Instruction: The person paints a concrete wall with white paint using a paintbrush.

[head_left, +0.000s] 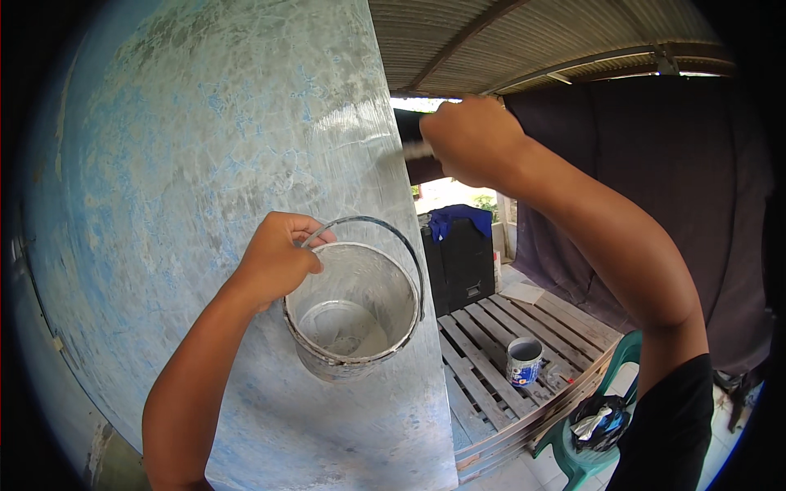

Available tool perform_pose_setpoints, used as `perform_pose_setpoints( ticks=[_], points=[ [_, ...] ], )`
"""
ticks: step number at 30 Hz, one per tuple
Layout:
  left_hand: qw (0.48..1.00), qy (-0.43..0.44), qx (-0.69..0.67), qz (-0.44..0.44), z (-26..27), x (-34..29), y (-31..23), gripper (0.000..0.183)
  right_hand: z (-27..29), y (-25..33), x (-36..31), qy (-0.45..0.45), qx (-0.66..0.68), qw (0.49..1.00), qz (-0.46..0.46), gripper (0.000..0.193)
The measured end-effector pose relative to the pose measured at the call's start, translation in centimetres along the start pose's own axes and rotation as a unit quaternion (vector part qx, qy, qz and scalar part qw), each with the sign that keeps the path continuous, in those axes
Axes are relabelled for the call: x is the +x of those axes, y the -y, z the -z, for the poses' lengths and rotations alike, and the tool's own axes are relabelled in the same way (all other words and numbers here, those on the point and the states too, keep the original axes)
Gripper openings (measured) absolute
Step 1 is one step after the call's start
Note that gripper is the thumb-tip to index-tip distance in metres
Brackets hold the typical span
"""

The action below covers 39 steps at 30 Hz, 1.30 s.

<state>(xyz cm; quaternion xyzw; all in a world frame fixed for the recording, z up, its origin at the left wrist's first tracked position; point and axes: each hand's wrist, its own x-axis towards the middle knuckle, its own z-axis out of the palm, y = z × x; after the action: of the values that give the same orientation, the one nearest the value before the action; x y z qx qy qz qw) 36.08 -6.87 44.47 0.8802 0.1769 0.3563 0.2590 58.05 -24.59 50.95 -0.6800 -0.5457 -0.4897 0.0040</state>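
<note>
My left hand [282,255] is closed on the rim of a grey paint bucket [350,370], thumb inside and fingers by the base of its raised handle. The bucket tips toward me, its inner wall smeared white, with a little pale paint at the bottom. Higher up at the right, my right hand [475,141] makes a fist at the wall's edge. A blurred, pale tip of what looks like a paintbrush [417,150] sticks out of it toward the wall; the rest is hidden by the hand. The blue-grey wall [205,147] has a wet, whitish streak near that edge.
Right of the wall stands a slatted wooden platform [483,376] with an open paint can [524,361] on it. Behind are a black box [458,262] with a blue cloth [458,221] and a dark curtain [630,164]. A green chair [573,454] holds a black plastic bag [602,421].
</note>
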Motion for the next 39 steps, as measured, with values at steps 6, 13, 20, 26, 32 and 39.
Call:
perform_pose_setpoints(
  ticks=[6,13,20,26,32,39],
  points=[
    [1.0,-0.004,-0.005,0.015,-0.6,-0.1,-0.2,0.037,-5.5,0.7,-0.1,-0.112,0.021,0.993,-0.011,0.008],
    [1.0,-0.013,0.004,0.028,-1.3,0.0,-1.3,0.037,-3.2,0.4,-3.2,-0.028,0.048,0.998,0.022,0.007],
    [0.999,-0.02,-0.007,0.032,-2.3,0.2,-1.1,0.038,-8.6,1.3,-4.0,-0.096,0.019,0.995,0.025,0.007],
    [0.998,-0.025,-0.009,0.052,-2.8,-0.2,-0.9,0.038,-6.3,1.4,-7.0,-0.003,0.058,0.996,0.068,0.009],
    [0.998,-0.027,-0.012,0.059,-3.7,-0.6,-0.2,0.036,-7.0,0.2,-3.1,-0.189,0.016,0.981,-0.031,0.01],
    [0.996,-0.041,-0.025,0.076,-2.7,-1.6,0.9,0.034,-9.6,5.2,-9.8,0.033,0.087,0.994,0.053,0.009]
  ],
)
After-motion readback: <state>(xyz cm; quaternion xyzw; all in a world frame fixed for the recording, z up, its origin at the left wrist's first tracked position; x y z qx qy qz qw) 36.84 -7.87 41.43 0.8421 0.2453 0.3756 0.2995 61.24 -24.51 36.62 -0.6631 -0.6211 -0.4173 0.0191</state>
